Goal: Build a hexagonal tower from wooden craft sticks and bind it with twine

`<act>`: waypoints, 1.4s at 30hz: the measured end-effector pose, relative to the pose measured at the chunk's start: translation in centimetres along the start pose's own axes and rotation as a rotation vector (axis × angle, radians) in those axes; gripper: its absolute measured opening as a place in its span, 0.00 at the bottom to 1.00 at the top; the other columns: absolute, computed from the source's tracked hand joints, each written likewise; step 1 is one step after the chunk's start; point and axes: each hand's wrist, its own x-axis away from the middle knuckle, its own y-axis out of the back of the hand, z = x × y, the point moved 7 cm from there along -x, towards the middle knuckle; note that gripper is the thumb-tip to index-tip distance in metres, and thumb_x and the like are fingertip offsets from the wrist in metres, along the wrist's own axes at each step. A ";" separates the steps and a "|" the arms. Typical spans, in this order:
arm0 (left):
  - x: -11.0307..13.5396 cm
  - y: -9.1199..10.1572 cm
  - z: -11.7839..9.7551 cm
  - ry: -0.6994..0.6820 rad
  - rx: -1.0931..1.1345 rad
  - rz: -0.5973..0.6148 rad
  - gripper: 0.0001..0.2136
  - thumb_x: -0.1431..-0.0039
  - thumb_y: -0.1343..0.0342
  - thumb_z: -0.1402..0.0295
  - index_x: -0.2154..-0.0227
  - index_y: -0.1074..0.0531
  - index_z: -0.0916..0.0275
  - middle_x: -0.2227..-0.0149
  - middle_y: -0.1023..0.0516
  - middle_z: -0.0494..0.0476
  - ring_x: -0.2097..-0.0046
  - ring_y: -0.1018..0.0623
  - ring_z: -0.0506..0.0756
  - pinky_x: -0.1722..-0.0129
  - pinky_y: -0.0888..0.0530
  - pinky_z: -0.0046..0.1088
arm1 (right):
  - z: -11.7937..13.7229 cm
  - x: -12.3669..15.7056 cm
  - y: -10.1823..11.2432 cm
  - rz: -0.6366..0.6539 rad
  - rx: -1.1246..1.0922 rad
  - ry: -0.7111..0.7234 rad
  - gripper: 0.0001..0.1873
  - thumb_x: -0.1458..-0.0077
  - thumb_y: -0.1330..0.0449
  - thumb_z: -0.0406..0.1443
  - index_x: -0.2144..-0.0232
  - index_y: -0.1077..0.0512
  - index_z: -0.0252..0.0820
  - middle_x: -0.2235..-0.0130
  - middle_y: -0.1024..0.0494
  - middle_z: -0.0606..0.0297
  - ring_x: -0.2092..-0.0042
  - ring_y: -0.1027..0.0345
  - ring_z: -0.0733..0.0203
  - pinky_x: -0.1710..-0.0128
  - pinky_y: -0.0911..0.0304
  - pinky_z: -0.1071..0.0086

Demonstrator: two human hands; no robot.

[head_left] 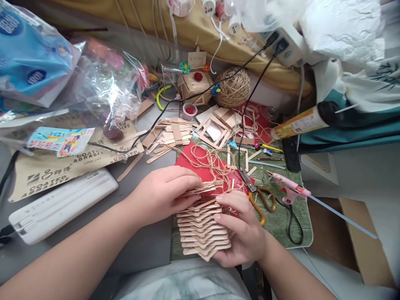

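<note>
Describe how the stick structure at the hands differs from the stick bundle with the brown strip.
The stick structure has many layers meeting in V-shaped zigzags; the stick bundle lies roughly side by side under a brown strip.
The stick structure is in the grip of the left hand and right hand; the stick bundle lies beyond them, untouched.
Both consist of pale, flat wooden sticks.

At lower centre, the left hand [170, 187] and right hand [246, 227] partly hide a zigzag stack of pale wooden sticks [203, 231]. The frame's left edge crops a blue plastic package [31, 58], upper left. Writing on a small beige card [197, 61], upper centre, is too small to read.
</note>
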 end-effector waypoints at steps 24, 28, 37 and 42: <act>-0.4 0.5 -1.7 -0.243 -0.227 -0.066 0.13 0.38 0.32 0.75 0.51 0.23 0.67 0.58 0.13 0.64 0.61 0.15 0.56 0.59 0.17 0.34 | -0.2 -0.6 0.0 -0.102 -0.122 -0.027 0.33 0.39 0.37 0.56 0.42 0.29 0.40 0.42 0.25 0.47 0.43 0.29 0.43 0.42 0.35 0.46; -0.6 0.5 -1.7 -0.250 -0.241 -0.043 0.15 0.38 0.31 0.74 0.50 0.23 0.67 0.57 0.13 0.65 0.61 0.15 0.56 0.60 0.18 0.34 | -0.4 -0.9 0.5 -0.094 -0.221 -0.045 0.34 0.37 0.38 0.58 0.41 0.29 0.40 0.42 0.24 0.47 0.43 0.28 0.42 0.43 0.34 0.45; -0.6 0.2 -2.0 -0.261 -0.278 -0.009 0.15 0.39 0.30 0.72 0.50 0.23 0.63 0.55 0.12 0.62 0.59 0.15 0.57 0.59 0.18 0.35 | -5.0 -0.5 1.6 -0.279 -0.607 -0.448 0.18 0.30 0.41 0.51 0.49 0.20 0.50 0.51 0.18 0.56 0.49 0.24 0.47 0.46 0.30 0.49; -0.7 0.4 -2.2 -0.258 -0.252 -0.040 0.14 0.38 0.31 0.72 0.50 0.22 0.62 0.56 0.12 0.61 0.60 0.14 0.56 0.58 0.16 0.34 | -5.4 -2.7 1.6 -0.216 -0.531 -0.524 0.09 0.34 0.35 0.35 0.52 0.19 0.50 0.51 0.19 0.59 0.47 0.24 0.53 0.43 0.30 0.54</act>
